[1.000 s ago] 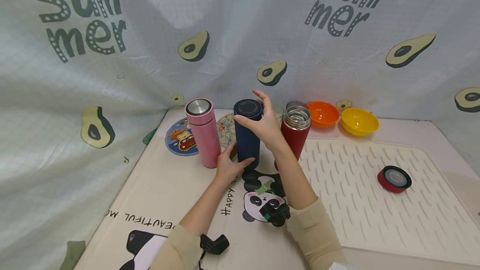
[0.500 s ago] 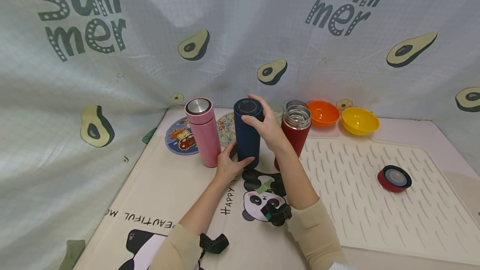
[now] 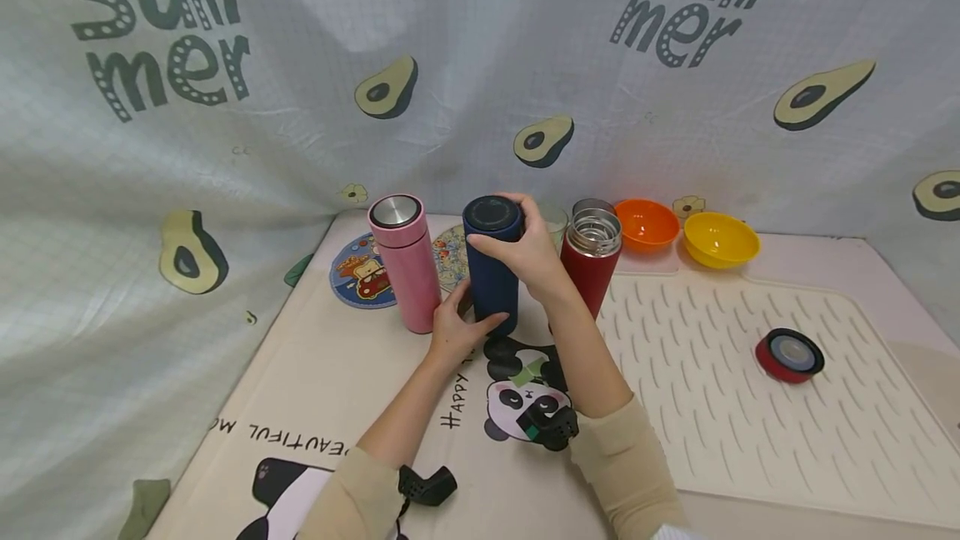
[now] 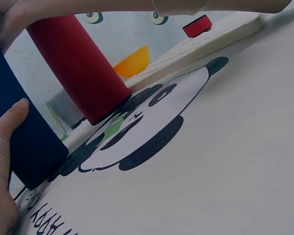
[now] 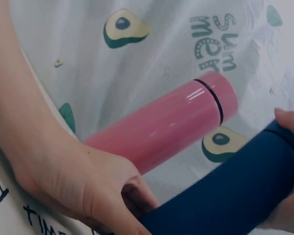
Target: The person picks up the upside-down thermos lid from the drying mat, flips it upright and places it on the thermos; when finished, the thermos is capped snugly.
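A dark blue thermos (image 3: 495,282) with a black-topped lid (image 3: 492,213) stands upright at the middle of the table. My left hand (image 3: 453,332) grips its lower body, thumb across the front. Up at the lid, my right hand (image 3: 528,250) holds the sides between thumb and fingers; some fingers are hidden behind it. Left of it stands a pink thermos (image 3: 407,273) with a steel-topped lid, also seen beyond my left hand in the right wrist view. To the right is a lidless red thermos (image 3: 588,273), its steel mouth showing, partly covered by my right forearm.
A red-and-black lid (image 3: 790,355) lies on the ribbed cream mat (image 3: 705,407) at right. Behind the mat sit an orange bowl (image 3: 647,225) and a yellow bowl (image 3: 721,240). A round blue patterned coaster (image 3: 352,282) lies behind the pink thermos. A printed curtain hangs at the back.
My right hand has turned about the blue lid, let its raised fingers down, and taken a fresh hold. The left hand keeps its grip on the thermos base.
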Action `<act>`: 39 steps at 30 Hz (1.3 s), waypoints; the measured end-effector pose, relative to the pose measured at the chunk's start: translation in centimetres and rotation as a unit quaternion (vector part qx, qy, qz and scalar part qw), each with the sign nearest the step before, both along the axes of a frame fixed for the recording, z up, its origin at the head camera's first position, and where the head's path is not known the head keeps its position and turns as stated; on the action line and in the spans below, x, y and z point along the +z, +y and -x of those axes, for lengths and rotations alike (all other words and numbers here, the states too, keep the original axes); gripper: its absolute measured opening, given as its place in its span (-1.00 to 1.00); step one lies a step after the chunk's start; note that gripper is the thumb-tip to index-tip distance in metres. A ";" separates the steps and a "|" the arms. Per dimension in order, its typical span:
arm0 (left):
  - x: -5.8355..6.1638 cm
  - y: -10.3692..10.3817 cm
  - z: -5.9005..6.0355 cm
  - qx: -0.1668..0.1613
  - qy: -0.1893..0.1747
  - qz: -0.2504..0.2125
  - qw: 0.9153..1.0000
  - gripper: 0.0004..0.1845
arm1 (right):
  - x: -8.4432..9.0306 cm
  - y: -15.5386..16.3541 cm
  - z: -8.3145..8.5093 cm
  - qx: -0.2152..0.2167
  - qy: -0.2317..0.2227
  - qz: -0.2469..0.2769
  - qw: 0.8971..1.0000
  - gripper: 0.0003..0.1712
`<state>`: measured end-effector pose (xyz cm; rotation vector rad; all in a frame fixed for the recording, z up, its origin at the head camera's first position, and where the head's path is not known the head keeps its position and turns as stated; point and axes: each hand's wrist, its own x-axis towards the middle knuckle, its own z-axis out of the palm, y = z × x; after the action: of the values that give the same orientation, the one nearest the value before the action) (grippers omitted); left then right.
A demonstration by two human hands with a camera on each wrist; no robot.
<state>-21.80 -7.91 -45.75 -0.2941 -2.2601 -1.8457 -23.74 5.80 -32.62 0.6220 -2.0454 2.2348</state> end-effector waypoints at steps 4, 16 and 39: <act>0.0 0.0 0.0 0.003 0.003 0.005 1.000 -0.22 | -0.2 -0.4 0.1 -0.023 0.003 0.006 1.000 -0.27; 0.0 0.3 0.0 -0.002 0.014 -0.001 1.000 -0.25 | 0.1 -0.5 0.1 -0.023 -0.005 0.049 0.999 -0.36; 3.1 0.6 -1.7 -0.069 0.055 0.035 0.996 -0.28 | 0.0 -0.7 0.2 -0.035 0.003 0.056 0.998 -0.31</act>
<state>-20.06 -7.30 -42.64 -0.5616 -2.2847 -1.7688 -23.94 5.06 -32.67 0.5389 -1.8921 2.2848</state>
